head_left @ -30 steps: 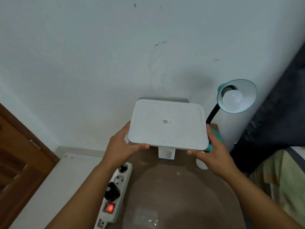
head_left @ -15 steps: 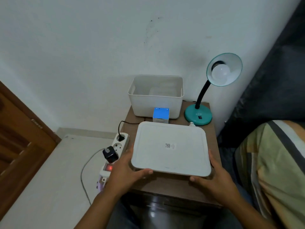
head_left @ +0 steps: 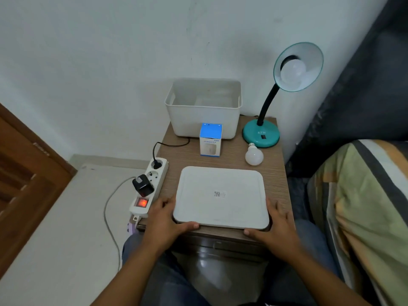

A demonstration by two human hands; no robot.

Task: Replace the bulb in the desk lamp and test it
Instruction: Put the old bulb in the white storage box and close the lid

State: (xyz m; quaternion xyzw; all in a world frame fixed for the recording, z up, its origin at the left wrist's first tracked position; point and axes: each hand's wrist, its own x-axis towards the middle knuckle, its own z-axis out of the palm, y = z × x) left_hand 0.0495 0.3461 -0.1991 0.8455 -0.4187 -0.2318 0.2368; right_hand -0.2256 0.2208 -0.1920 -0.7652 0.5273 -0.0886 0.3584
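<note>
Lid down on the table!
We've lowered the lid (head_left: 221,197) from the far bin (head_left: 203,117); left hand (head_left: 164,219) and right hand (head_left: 279,228) grip its sides; bin contents unclear.

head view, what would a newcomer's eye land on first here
Probably the white lid at the table's front edge, with the left hand and right hand on its sides. Next the teal lamp at the back right, a bulb in its shade, and a loose bulb lying by its base.

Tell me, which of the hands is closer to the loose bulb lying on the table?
Right. The right hand grips the lid below the loose bulb; the left hand holds the far side.
</note>
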